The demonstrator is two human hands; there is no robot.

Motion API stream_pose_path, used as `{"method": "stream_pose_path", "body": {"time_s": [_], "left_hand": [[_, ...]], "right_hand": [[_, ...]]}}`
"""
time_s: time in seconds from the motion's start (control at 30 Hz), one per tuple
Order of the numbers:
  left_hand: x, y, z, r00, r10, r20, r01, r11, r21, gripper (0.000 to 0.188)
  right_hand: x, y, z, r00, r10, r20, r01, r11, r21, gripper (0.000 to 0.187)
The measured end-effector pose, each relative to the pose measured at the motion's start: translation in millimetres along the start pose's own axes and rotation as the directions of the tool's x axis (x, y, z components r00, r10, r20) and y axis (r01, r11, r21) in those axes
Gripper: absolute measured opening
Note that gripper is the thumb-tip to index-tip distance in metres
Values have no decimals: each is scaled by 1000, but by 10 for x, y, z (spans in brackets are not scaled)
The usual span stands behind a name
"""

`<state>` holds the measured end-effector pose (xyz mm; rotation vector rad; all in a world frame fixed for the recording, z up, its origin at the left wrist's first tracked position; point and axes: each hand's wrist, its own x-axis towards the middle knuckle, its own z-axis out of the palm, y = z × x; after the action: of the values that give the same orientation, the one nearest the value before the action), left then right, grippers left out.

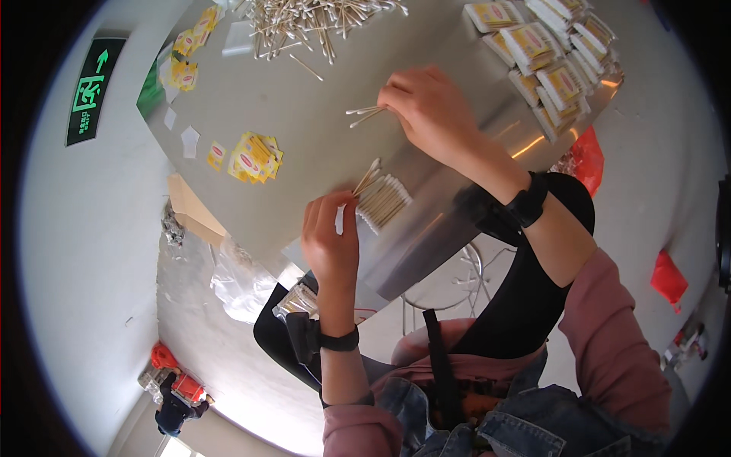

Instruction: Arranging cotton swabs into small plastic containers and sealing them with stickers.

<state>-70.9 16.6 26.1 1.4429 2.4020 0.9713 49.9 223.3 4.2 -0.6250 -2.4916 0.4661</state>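
Cotton swabs point(383, 199) lying bundled on the metal table point(304, 114), steadied by left hand point(331, 236) pinching their ends. Right hand point(430, 107) grasping a few more swabs point(364, 114), apparently mid-gathering. Next, probably: carrying those over, lining tips up evenly.

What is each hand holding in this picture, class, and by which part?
The left hand pinches a bundle of cotton swabs at its near end. The right hand grips a few cotton swabs by one end, their tips pointing left.

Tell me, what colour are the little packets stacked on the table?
The stacked packets are yellow and white with red marks, seen in the head view.
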Motion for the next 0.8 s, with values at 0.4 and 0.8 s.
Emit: {"method": "stream_pose_path", "body": {"time_s": [0.4, 0.8], "left_hand": [[-178, 438, 444, 966, -48, 252, -50, 928, 370, 98], [-212, 436, 444, 963, -8, 269, -124, 874, 469, 94]], "right_hand": [[-166, -224, 31, 987, 4, -160, 34, 972, 232, 19], [-270, -292, 54, 983, 163, -79, -96, 840, 534, 17]]}}
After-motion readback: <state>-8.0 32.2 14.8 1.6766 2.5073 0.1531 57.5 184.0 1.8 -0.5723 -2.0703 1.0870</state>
